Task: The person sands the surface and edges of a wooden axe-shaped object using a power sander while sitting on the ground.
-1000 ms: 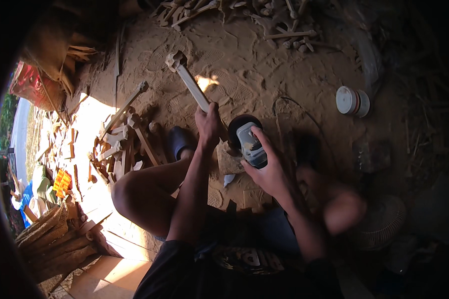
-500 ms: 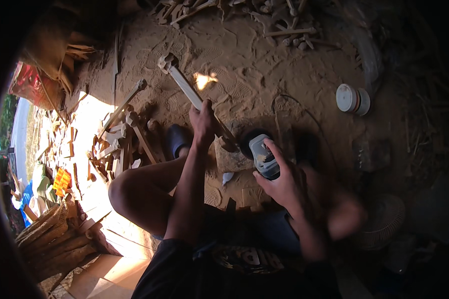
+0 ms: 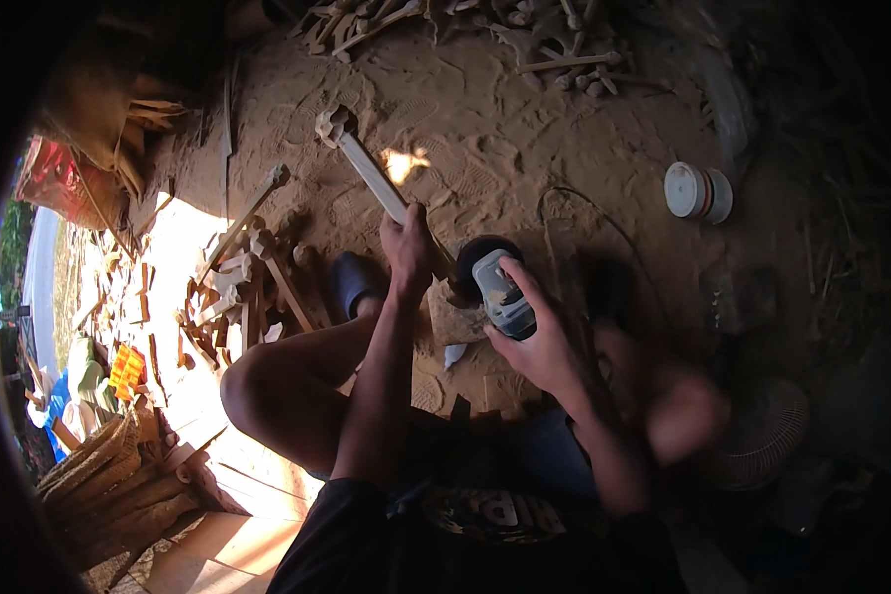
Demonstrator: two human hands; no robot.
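– Shifted toward 10 o'clock since half a second ago: the grinder (image 3: 506,302), its dark disc (image 3: 477,253) now back close to the near end of the wooden piece (image 3: 374,181). Wooden piece almost unmoved.

– How would that piece handle?

– Dry wood by its look, so probably light to middling, stiff, not fragile. Faceted knob at the far end likely makes it top-heavy. Dust could make it slide a little. Best hold: around the mid-shaft, clear of the disc.

– And where does it lie against the grip?

– Runs through the left grip (image 3: 409,249): knob out toward 11 o'clock, short near end toward 5, above a pale block (image 3: 455,322). Fingers curled tight about the shaft, no gap seen.

– Other side?

– Right grip (image 3: 552,337) wrapped around the grinder body, one finger laid along the top. Grinder sits at 4 o'clock from the left grip. Disc touching wood or just beside it: cannot tell.

– Surroundings?

– Heap of wooden pieces (image 3: 289,286) between 8 and 9 o'clock of the left grip; white tub (image 3: 685,191) between 1 and 2 of the right, on sandy ground (image 3: 465,109).
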